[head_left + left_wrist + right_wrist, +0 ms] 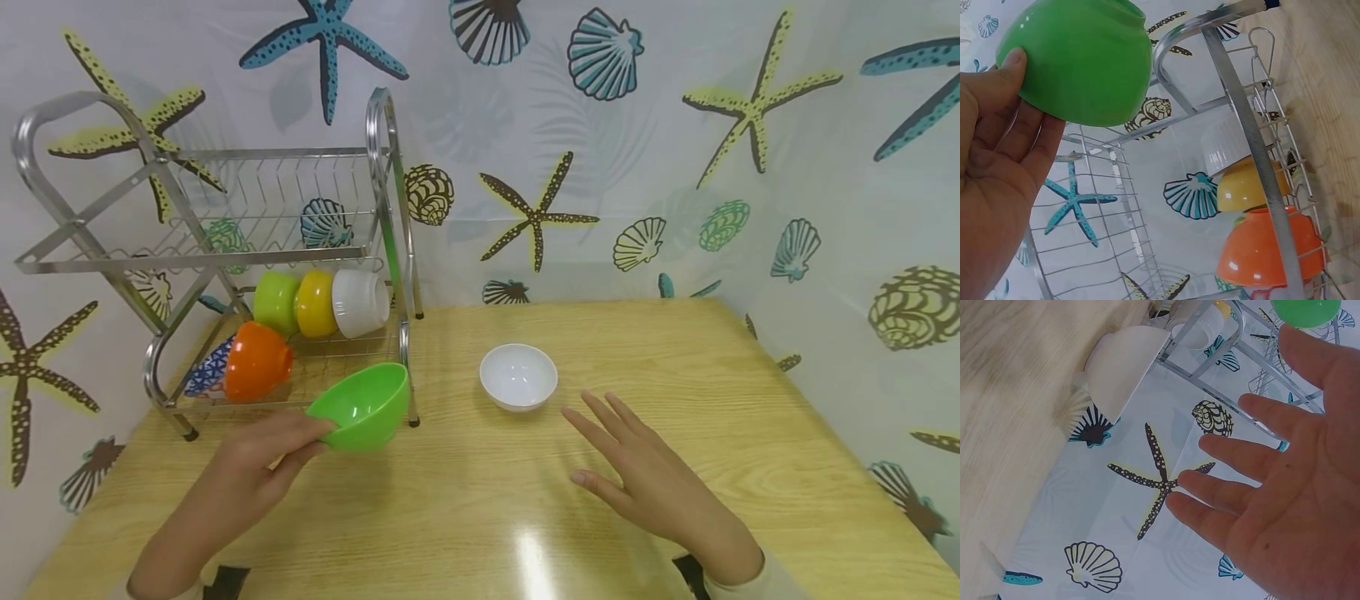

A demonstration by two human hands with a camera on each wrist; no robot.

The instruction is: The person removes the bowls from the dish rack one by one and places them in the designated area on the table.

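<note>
A bright green bowl (367,408) is tilted in the air before the rack's lower right corner. My left hand (258,475) pinches its rim between thumb and fingers; in the left wrist view the thumb lies on the green bowl (1082,62). A white bowl (518,379) stands upright on the table to the right of the rack. To the right of that bowl my right hand (637,475) hovers with its fingers spread, holding nothing. In the right wrist view the white bowl (1124,372) appears beyond the fingertips, apart from them.
A two-tier metal dish rack (202,260) stands at the left. On its lower tier lie tilted bowls: orange (255,364), blue-patterned (210,367), lime green (275,302), yellow (316,304) and white ribbed (358,302). Patterned cloth (465,108) hangs behind the wooden table (637,358).
</note>
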